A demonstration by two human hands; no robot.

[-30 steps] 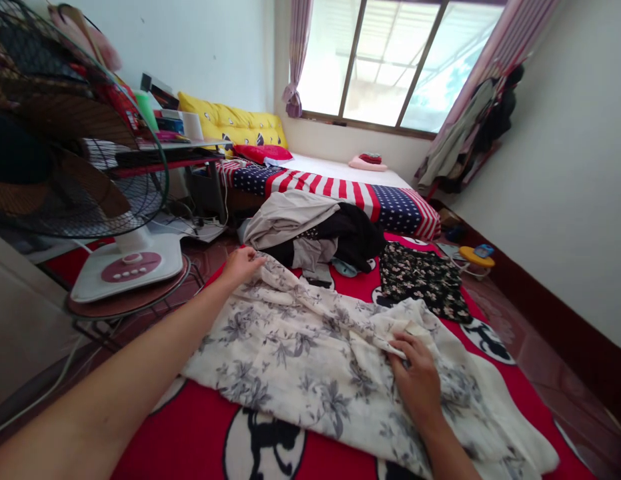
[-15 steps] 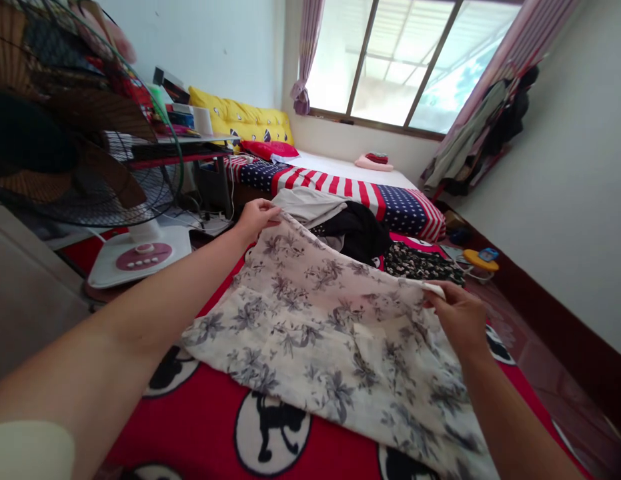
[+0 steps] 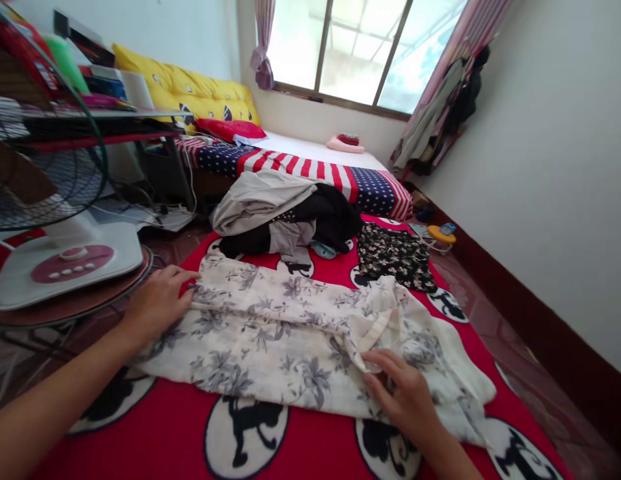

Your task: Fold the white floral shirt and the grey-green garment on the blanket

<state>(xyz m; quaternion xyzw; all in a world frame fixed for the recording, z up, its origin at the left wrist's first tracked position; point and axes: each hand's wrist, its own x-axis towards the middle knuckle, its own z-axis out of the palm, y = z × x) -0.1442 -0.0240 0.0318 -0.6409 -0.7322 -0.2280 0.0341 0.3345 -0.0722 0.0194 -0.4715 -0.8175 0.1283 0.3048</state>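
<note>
So the main thing here is the cream cloth with grey flowers (image 3: pixel 265 340), lying across the middle of the frame on a red blanket (image 3: pixel 155 437) with black-and-white circles. The left hand (image 3: pixel 163 300) is at the cloth's left end, fingers half curled with a small gap between thumb and forefinger where red shows through; the tips are right at the edge, but I honestly can't tell if they've got a grip. The right hand (image 3: pixel 400 393) is lower right of centre, thumb and forefinger closed up on a pinch of the pale edge, other fingers bent underneath. A crease runs across the cloth between the two, so my read is that the step in hand is laying a turned-over layer down flat and lining up its edge. The left stretch looks pretty tidy, but the right end is a bunched mess, with a light strip poking up just above the right hand. I'd say the next move calls for sorting out that end: a bit of sideways tension, left end steady, wrinkles smoothed before pressing down. Thin stuff like that probably slips easily. Just behind it are a heap of clothes (image 3: pixel 263 203), upper middle, and a black flowery top (image 3: pixel 395 257) to its right.
</note>
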